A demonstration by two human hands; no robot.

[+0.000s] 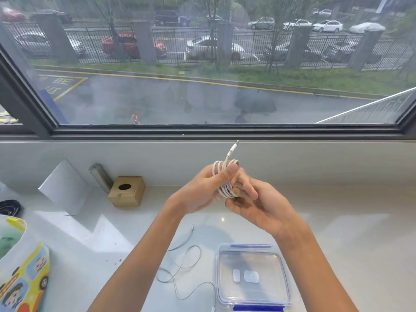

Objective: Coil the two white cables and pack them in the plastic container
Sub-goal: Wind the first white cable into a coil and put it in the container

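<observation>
A coiled white cable [218, 170] is held up above the white counter, its plug end sticking up toward the window. My left hand [202, 190] grips the coil with the thumb pressed over the loops. My right hand [254, 201] holds the coil's lower part from the right, fingers curled around it. A second white cable [184, 266] lies loose in uneven loops on the counter below my left forearm. The clear plastic container [252, 248] with blue clips sits at the front, right of the loose cable, with two small white items inside.
A wooden box [127, 191] with a round hole and a metal cylinder [100, 176] stand at the back left. A colourful cartoon bag [22, 275] and a black round object [10, 207] sit at the left edge. The window sill runs along the back.
</observation>
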